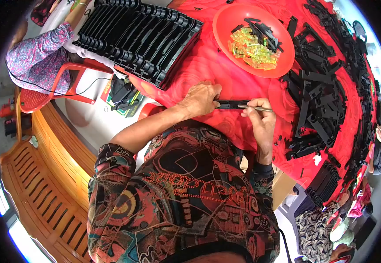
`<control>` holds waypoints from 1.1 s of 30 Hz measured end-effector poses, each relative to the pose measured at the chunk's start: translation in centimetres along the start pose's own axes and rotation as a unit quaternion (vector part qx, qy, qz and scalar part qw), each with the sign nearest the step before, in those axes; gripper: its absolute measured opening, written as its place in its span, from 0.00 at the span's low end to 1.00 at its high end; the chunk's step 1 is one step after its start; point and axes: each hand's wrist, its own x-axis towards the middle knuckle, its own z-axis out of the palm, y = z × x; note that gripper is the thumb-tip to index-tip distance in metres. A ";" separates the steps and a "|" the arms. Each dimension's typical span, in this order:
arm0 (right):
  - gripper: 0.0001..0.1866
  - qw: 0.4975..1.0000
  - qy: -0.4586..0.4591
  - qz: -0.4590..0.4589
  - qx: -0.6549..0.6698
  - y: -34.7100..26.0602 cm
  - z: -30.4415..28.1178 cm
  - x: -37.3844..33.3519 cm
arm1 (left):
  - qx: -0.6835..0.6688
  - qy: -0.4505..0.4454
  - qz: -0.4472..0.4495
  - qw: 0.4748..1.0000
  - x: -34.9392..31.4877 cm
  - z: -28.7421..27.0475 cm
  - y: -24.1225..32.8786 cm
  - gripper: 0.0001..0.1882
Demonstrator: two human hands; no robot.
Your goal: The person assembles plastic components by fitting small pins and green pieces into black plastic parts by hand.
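A narrow black plastic part (230,104) lies on the red cloth near the table's front edge. My left hand (201,99) is closed on its left end, with thumb and fingers pressed together. Between the thumb and fingers of my right hand (261,119) is a slim metal rod-shaped tool (256,108). The tool's left tip meets the right part of the black piece; its exact kind is too small to tell. Just beyond my hands sits a red bowl (222,41) with yellow-green translucent pieces (254,49) and several thin black pieces (262,33) in it.
At the far left, a large stack of black ribbed parts (138,39) stands on the table. Loose black plastic parts (317,96) cover the right side. A person in a floral sleeve (46,48) is beside a red chair (68,74). A wooden bench (46,188) stands behind left.
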 end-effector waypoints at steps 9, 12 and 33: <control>0.06 0.997 0.042 -0.045 -0.045 3.1 0.7 0.7 | -0.037 -0.023 -0.066 0.997 0.3 0.1 0.0 0.13; 0.06 0.996 0.034 -0.042 -0.072 3.1 0.7 0.8 | -0.018 -0.014 -0.063 0.998 0.3 0.1 0.2 0.14; 0.06 0.975 0.024 -0.149 -0.162 2.9 1.2 1.3 | 0.047 0.001 -0.041 0.998 1.1 0.7 0.8 0.18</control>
